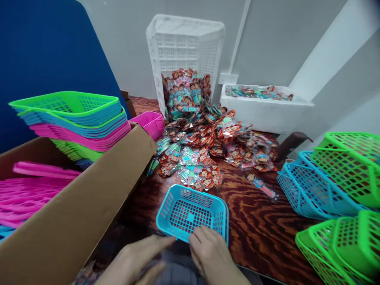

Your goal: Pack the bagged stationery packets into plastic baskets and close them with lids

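Note:
A small blue plastic basket [191,217] with mesh sides sits on the wood-grain table, close in front of me. My right hand [208,249] has its fingers curled over the near rim, closed on the basket. At the near left corner is my left hand [142,253], fingers stretched toward the rim and thumb apart, slightly blurred. Whether its fingertips touch the rim is hard to see. Just beyond the basket lies a heap of clear-wrapped packets with red-haired cartoon figures [204,174]. One single packet [263,186] lies apart to the right.
A white crate [190,23] lies tipped, spilling packets. Behind right stands a white foam box [261,113] of packets. On the left, a cardboard box [89,206] holds pink baskets and stacked coloured baskets [80,118]. Blue baskets [314,186] and green baskets [341,245] fill the right side.

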The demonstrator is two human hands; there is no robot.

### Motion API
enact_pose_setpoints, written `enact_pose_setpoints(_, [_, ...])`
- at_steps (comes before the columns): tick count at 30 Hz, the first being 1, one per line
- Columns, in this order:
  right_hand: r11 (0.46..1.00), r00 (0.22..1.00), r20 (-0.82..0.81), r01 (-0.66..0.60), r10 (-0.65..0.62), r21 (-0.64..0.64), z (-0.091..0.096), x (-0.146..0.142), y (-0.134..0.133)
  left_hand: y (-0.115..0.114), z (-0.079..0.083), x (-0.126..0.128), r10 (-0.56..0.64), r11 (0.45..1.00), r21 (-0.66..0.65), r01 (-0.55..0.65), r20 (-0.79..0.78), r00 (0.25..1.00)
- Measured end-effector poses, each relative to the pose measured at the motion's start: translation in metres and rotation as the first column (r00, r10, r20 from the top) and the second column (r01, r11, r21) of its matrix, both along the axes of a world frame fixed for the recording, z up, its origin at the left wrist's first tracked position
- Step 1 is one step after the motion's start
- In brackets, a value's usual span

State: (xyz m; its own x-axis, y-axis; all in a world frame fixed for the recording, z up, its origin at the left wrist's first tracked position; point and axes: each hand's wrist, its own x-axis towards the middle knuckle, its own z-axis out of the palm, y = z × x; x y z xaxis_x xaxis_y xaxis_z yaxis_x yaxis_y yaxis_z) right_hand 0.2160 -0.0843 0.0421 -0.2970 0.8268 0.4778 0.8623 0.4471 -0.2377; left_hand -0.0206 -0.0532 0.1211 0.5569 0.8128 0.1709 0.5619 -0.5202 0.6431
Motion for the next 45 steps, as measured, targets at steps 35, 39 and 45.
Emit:
enact_pose_setpoints(35, [0.819, 0.987, -0.095, 0.054, -0.131, -0.571, -0.029, 0.095, 0.14, 0.077, -0.116, 0.114, 0.054, 0.998, 0.027, -0.048, -0.329, 0.943])
enact_pose_setpoints(39, [0.812, 0.974, -0.065, 0.144, -0.219, -0.566, -0.011, 0.119, 0.125, 0.079, -0.101, 0.095, 0.056, 0.998, 0.004, -0.057, -0.237, 0.97])
enact_pose_setpoints(45, [0.816, 0.963, 0.131, 0.267, -0.234, -0.512, -0.006, 0.093, 0.108, 0.122, -0.094, 0.111, -0.06, 0.984, 0.147, 0.097, -0.235, 0.97])
